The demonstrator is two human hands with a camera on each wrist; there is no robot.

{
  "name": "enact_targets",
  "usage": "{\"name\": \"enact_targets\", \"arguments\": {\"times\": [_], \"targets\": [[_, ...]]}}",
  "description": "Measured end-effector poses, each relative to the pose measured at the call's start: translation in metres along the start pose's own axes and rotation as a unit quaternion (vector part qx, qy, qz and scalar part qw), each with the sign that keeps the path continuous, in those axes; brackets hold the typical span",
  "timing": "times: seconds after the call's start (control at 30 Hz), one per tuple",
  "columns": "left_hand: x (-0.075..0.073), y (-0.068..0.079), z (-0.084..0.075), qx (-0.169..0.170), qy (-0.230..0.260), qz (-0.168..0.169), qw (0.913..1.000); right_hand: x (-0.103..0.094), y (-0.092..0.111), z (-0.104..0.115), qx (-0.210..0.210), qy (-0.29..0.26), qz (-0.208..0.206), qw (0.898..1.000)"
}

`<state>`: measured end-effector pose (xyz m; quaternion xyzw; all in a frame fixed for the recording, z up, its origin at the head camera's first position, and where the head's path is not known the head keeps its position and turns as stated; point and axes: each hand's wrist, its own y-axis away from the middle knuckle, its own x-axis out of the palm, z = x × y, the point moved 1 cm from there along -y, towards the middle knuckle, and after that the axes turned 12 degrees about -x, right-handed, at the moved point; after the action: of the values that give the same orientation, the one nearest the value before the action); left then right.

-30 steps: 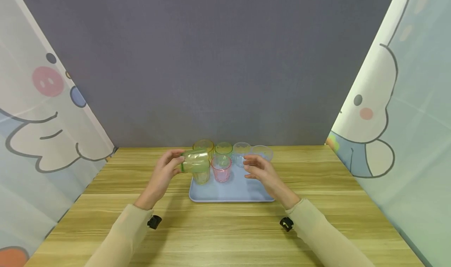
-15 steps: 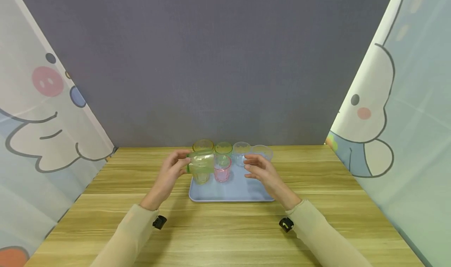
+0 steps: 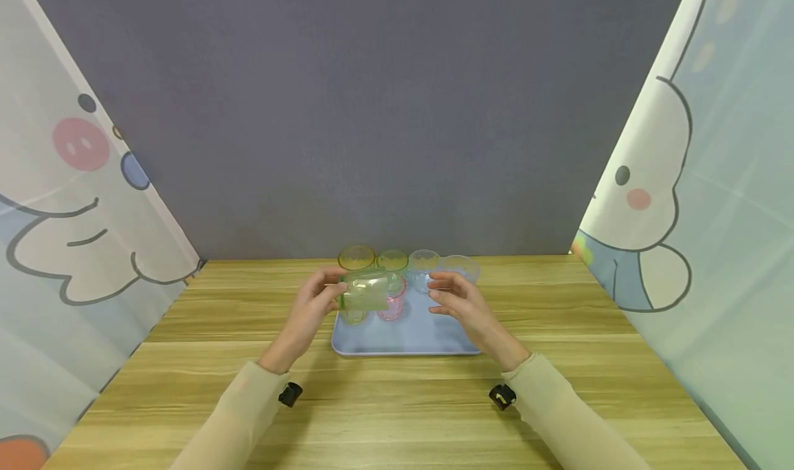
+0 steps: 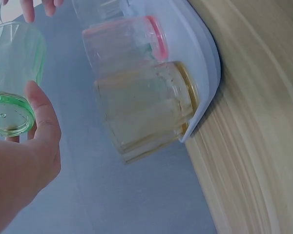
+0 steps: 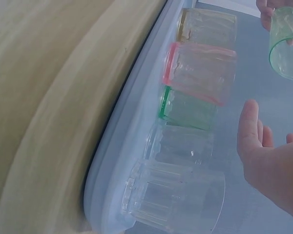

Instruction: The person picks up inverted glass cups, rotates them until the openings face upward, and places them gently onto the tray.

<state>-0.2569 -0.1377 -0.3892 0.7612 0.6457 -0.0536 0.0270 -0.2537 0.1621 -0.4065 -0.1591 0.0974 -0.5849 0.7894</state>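
My left hand (image 3: 311, 303) grips a transparent green cup (image 3: 367, 292) near its base. Tipped on its side, the cup hangs above the tray's left part with its mouth toward the right. In the right wrist view that mouth (image 5: 286, 59) faces my right hand (image 5: 273, 163). The right hand has its fingers loosely bent and holds nothing, over the tray's right side. Below the held cup, a pink cup (image 3: 392, 309) and a yellowish cup (image 3: 355, 317) stand upright on the lilac tray (image 3: 409, 342), both partly covered by it.
Along the tray's back stand an amber cup (image 3: 357, 251), another green cup (image 3: 393, 258), a clear bluish cup (image 3: 424, 260) and a wider clear cup (image 3: 461, 264), partly behind the right hand. The tray lies on a wooden table (image 3: 397, 415) before a grey panel (image 3: 384, 125).
My left hand has carried the green cup to the right, from over the yellowish cup to partly in front of the pink one. The right hand stays almost still.
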Motion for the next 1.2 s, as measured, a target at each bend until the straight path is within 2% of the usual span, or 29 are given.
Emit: {"name": "enact_targets", "arguments": {"times": [0.27,0.53,1.2], "targets": [[0.007,0.001,0.004,-0.008,-0.011,-0.001,0.9999,0.001,-0.002,0.002,-0.011,-0.006,0.006,1.0],[0.015,-0.001,0.009,-0.007,-0.002,-0.001,1.0,0.002,-0.002,0.005,-0.013,-0.007,0.004,1.0],[0.031,-0.001,0.018,-0.006,-0.01,0.014,0.9998,0.008,0.001,-0.002,-0.01,-0.009,0.01,1.0]]}}
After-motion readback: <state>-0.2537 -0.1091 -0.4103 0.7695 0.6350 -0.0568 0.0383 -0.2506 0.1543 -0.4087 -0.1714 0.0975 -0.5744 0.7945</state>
